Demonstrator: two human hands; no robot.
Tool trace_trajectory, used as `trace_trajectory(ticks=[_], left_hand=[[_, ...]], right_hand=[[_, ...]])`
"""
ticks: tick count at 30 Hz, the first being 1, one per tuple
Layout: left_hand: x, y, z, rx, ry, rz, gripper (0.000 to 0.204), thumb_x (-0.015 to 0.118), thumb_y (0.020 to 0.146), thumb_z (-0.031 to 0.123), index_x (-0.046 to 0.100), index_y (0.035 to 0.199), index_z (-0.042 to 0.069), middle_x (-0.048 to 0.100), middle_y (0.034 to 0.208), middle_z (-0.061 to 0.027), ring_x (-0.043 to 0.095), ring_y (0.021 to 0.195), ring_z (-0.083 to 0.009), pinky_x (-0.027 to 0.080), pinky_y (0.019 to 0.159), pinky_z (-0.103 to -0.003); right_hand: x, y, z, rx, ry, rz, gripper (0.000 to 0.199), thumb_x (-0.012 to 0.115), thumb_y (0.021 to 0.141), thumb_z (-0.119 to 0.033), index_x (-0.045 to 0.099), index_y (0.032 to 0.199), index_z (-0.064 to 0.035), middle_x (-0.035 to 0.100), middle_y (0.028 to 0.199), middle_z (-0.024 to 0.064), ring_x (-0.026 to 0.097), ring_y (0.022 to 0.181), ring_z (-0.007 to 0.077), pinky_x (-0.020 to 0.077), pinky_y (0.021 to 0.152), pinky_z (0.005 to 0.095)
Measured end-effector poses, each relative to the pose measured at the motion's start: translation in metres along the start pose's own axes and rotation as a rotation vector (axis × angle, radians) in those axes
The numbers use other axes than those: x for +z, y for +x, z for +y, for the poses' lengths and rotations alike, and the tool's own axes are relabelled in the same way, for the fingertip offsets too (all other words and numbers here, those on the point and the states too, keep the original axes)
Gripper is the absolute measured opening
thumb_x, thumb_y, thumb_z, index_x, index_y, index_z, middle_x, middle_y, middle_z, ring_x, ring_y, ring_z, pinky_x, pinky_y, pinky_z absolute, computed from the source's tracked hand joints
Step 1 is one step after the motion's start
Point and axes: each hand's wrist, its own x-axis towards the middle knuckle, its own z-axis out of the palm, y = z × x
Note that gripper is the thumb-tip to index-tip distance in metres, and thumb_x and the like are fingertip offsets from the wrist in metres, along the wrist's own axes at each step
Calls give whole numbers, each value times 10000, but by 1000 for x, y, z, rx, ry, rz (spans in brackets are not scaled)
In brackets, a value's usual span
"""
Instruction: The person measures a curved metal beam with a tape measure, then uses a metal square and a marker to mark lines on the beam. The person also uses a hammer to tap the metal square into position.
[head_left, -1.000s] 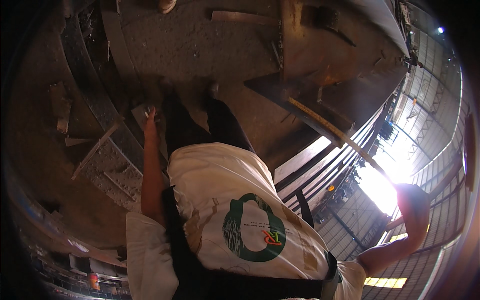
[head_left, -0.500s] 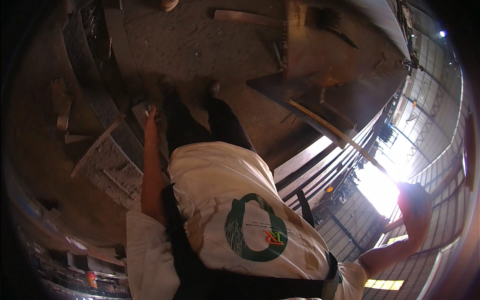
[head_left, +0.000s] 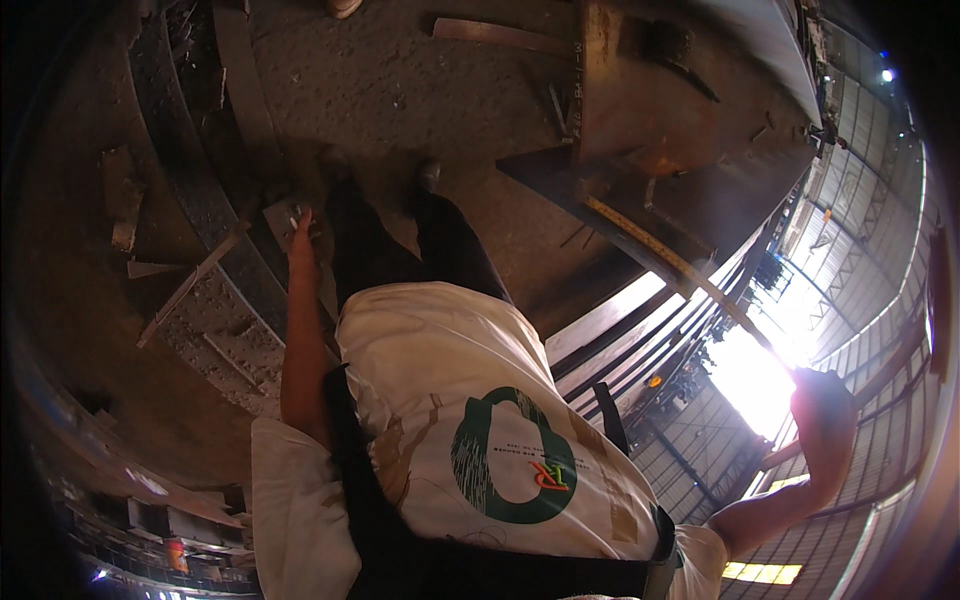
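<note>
My right hand (head_left: 824,390), raised at the right against bright daylight, is closed around the near end of a tape measure. Its long yellow blade (head_left: 650,243) slants away from the hand, and the far end lies over a dark steel plate (head_left: 545,172). Glare and shadow hide the fingers' detail. My left arm hangs down, with my left hand (head_left: 303,228) beside my left leg. Its fingers are closed on a small whitish stick (head_left: 293,220), too small to make out its kind.
Curved steel strips (head_left: 180,140) and a rubble-covered plate (head_left: 225,335) lie on the left floor. A large rusty steel piece (head_left: 680,110) stands ahead to the right, near a flat bar (head_left: 495,34). Several long bars (head_left: 620,320) lie stacked at the right.
My right hand has shifted very slightly to the left with the tape measure. My left hand stays by my leg. The view has moved a little.
</note>
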Motion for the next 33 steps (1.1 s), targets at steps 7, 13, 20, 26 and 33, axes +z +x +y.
trace_trajectory(ticks=[7, 13, 20, 26, 33], left_hand=[[-3, 7, -7, 28, 33, -11, 568, 736, 837, 507, 640, 1250, 129, 659, 1053, -61, 598, 932, -192, 462, 810, -341], [-16, 27, -24, -5, 28, -48, 602, 735, 811, 545, 646, 1229, 120, 641, 1101, -15, 558, 960, -148, 406, 783, -322], [25, -42, 26, 188, 136, -77, 490, 728, 843, 449, 697, 1163, 79, 676, 942, -40, 539, 737, -136, 440, 717, -311], [90, -117, 78, 85, -94, -430, 337, 677, 914, 316, 707, 1115, 47, 678, 852, -53, 340, 466, -38, 271, 432, -232], [98, -157, 53, -6, -38, -767, 341, 618, 966, 379, 670, 1131, 85, 652, 945, -7, 466, 644, -62, 380, 568, -233]], right_hand=[[2, 2, 0, 25, 5, -19, 287, 593, 877, -194, 627, 1096, -12, 581, 898, 85, 554, 800, 193, 460, 716, 343], [2, 6, -8, -4, -11, -28, 333, 586, 882, -229, 610, 1135, -13, 591, 934, 94, 573, 835, 199, 475, 742, 343], [-1, -6, -12, -56, -1, -54, 389, 578, 889, -270, 590, 1180, -14, 604, 976, 104, 595, 876, 206, 493, 773, 344], [58, -2, -25, -32, 318, -301, 436, 570, 894, -305, 573, 1219, -15, 615, 1012, 112, 614, 911, 211, 508, 799, 344], [264, 57, -65, 141, 1175, -642, 493, 562, 900, -346, 553, 1265, -16, 627, 1054, 122, 636, 951, 218, 525, 829, 344]])
